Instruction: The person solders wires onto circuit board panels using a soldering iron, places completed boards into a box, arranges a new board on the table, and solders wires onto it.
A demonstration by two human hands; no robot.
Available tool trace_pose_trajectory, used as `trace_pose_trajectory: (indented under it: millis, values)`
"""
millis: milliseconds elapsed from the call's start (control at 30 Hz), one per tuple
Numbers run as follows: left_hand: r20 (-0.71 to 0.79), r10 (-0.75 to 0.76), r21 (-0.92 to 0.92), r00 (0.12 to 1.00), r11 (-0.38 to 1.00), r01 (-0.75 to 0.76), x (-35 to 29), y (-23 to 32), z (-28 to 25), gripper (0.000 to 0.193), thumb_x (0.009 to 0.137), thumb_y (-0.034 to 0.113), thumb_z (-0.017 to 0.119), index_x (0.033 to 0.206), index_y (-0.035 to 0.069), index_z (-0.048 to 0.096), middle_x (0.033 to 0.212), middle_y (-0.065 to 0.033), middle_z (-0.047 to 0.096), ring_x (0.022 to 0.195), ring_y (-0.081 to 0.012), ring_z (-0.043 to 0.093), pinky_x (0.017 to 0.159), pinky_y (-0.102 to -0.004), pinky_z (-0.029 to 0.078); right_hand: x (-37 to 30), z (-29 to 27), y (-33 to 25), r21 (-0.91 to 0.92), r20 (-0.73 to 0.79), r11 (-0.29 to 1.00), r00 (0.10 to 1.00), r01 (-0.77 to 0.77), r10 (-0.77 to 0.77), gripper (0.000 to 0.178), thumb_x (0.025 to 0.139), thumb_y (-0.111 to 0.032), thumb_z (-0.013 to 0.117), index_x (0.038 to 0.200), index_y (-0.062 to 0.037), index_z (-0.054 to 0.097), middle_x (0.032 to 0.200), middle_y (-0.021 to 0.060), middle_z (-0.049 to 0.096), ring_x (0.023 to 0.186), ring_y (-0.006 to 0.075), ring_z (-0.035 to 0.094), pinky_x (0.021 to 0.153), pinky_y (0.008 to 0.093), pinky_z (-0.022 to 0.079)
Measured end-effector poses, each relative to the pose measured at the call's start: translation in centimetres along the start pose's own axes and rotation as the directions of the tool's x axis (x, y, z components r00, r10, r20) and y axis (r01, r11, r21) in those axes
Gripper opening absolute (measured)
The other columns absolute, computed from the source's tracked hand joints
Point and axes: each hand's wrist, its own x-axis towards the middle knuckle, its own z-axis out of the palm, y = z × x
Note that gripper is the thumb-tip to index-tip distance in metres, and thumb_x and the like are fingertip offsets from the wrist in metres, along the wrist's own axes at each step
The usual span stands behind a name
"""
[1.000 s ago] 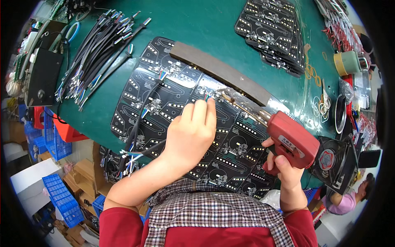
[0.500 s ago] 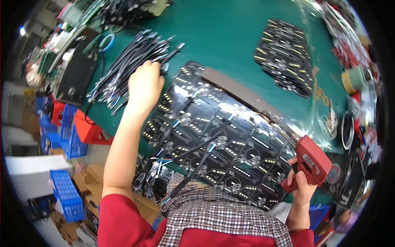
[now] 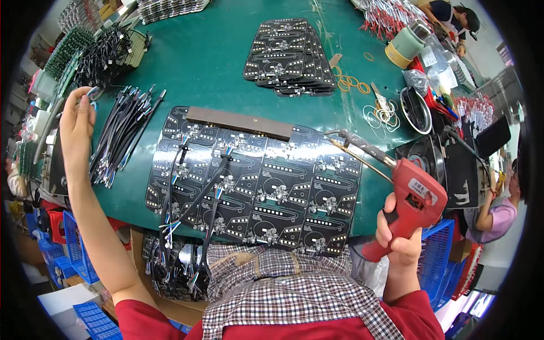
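My right hand is wrapped round the grip of a red soldering gun. Its thin metal tip hangs over the right part of a panel of black circuit boards. My left hand is at the far left, fingers curled together beside a small bluish-grey item; what they hold is unclear. Right of that hand lies a bundle of black cables with bare coloured wire ends. Several cables lie across the left part of the panel and hang over the near edge. A brown bar rests along the panel's far edge.
A stack of black boards stands farther back on the green table. Rubber bands, a green-and-yellow cup and a white-rimmed round container lie right. Cable bunches sit at the far left. Co-workers are at right.
My left hand has left the cable bundle and moved left beside it. The soldering gun stays in my right hand. The view has shifted.
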Motion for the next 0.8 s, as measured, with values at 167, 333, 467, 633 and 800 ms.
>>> trace_pose_trajectory:
  millis: [167, 333, 467, 633, 800]
  values:
    - [0.771, -0.052, -0.291, 0.635, 0.858, 0.424, -12.4, 14.3, 7.1, 0.015, 0.088, 0.018, 0.056, 0.094, 0.005, 0.055, 0.059, 0.0029, 0.051, 0.054, -0.003, 0.05, 0.046, -0.017, 0.036, -0.7, 3.4, 2.7, -0.117, 0.054, 0.983, 0.989, 0.142, -0.137, 0.108, 0.063, 0.007, 0.077, 0.145, -0.0145, 0.01, 0.104, 0.0104, 0.05, 0.065, 0.0129, 0.057, 0.053, 0.0237, 0.046]
    - [0.977, 0.068, -0.212, 0.204, 0.459, 0.863, -21.5, 14.1, 12.0, 0.012, 0.095, 0.013, 0.045, 0.102, 0.003, 0.048, 0.072, -0.0015, 0.056, 0.058, -0.0035, 0.045, 0.049, -0.0178, 0.034, -1.2, 3.5, 7.0, -0.62, 0.271, 0.717, 0.945, 0.317, -0.183, 0.077, 0.073, -0.006, 0.073, 0.131, -0.0023, 0.022, 0.097, 0.0075, 0.054, 0.075, 0.0111, 0.058, 0.082, 0.032, 0.04]
    - [0.96, 0.097, -0.278, 0.262, 0.428, 0.86, -23.8, 13.6, 12.6, 0.013, 0.095, 0.014, 0.048, 0.098, 0.002, 0.048, 0.071, -0.0024, 0.056, 0.062, -0.0049, 0.049, 0.053, -0.0201, 0.037, -2.1, 2.2, 8.0, -0.776, 0.347, 0.453, 0.897, 0.439, -0.274, 0.044, 0.077, -0.006, 0.064, 0.114, -0.0034, 0.04, 0.082, 0.0016, 0.055, 0.074, 0.0122, 0.057, 0.099, 0.0416, 0.027]
    - [0.963, 0.207, -0.259, 0.171, 0.544, 0.798, -24.2, 12.7, 12.4, 0.013, 0.093, 0.012, 0.051, 0.099, 0.001, 0.052, 0.069, -0.0011, 0.056, 0.06, -0.0035, 0.047, 0.053, -0.0218, 0.037, -1.5, 2.5, 7.1, -0.686, 0.575, 0.313, 0.753, 0.657, -0.32, 0.052, 0.075, -0.007, 0.067, 0.119, -0.002, 0.04, 0.086, 0.0057, 0.058, 0.075, 0.0208, 0.06, 0.094, 0.0411, 0.036]
    - [0.941, 0.161, -0.337, 0.296, 0.494, 0.802, -24.9, 11.9, 12.1, 0.011, 0.092, 0.007, 0.048, 0.101, 0.0, 0.052, 0.067, -0.0012, 0.053, 0.05, -0.005, 0.045, 0.043, -0.0205, 0.033, -0.6, 5.5, 5.2, -0.616, 0.718, 0.243, 0.661, 0.749, -0.218, 0.066, 0.068, -0.019, 0.074, 0.126, -0.0021, 0.047, 0.103, 0.0176, 0.056, 0.081, 0.029, 0.062, 0.06, 0.0329, 0.053]
